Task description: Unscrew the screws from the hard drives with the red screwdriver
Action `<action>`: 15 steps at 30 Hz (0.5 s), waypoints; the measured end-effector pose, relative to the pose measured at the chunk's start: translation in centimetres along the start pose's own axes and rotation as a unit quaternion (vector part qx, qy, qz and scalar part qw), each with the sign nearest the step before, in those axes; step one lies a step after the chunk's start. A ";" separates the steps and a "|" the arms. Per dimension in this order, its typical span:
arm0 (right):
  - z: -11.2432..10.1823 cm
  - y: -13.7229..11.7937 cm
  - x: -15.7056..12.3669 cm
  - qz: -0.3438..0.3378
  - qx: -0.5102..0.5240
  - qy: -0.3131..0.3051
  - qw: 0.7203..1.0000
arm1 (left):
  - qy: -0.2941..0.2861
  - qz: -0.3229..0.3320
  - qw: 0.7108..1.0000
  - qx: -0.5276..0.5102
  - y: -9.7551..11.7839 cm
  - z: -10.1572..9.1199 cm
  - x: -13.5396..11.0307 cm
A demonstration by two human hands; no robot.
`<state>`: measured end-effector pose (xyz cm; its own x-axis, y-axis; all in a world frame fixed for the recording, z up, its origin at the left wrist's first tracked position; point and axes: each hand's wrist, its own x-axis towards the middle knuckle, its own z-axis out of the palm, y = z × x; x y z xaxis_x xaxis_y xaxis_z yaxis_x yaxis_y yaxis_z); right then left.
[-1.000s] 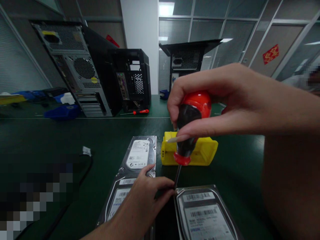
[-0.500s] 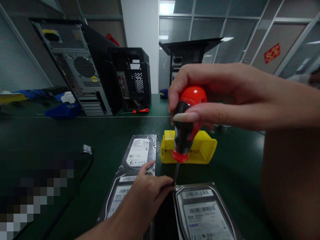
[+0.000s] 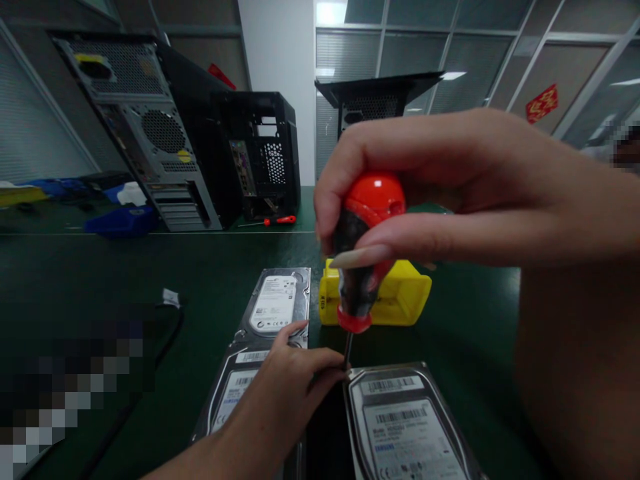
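Observation:
A red and black screwdriver points down, its handle wrapped by the thumb and fingers of my right hand. Its metal shaft reaches the near left corner of a hard drive lying label up at the right. At that corner my left hand is closed, thumb and index fingertip pinched at the shaft's lower end. Whatever sits between those fingertips is hidden. Under my left wrist lies a second hard drive, partly covered. Beyond it another hard drive with a white label touches or nearly touches it.
A yellow plastic bin stands just behind the screwdriver. Farther back are a large computer case, a smaller open case, another red screwdriver and a blue bin. A black cable runs along the left.
My right hand and the screwdriver handle have moved slightly left and a little lower, with the grip closer to the camera. My left hand stays pinched at the drive's corner.

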<state>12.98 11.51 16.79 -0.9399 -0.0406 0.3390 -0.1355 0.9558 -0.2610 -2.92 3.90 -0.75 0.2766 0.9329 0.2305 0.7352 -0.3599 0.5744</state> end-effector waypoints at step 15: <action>0.3 -2.3 0.0 0.080 -0.031 0.022 0.996 | 0.011 0.018 1.000 0.018 0.1 -0.1 -0.1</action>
<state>13.19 9.26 17.11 -0.9328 0.1254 0.3378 0.0358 0.9651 -0.2594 -2.93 3.81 -0.67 0.2890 0.9191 0.2679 0.7467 -0.3915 0.5377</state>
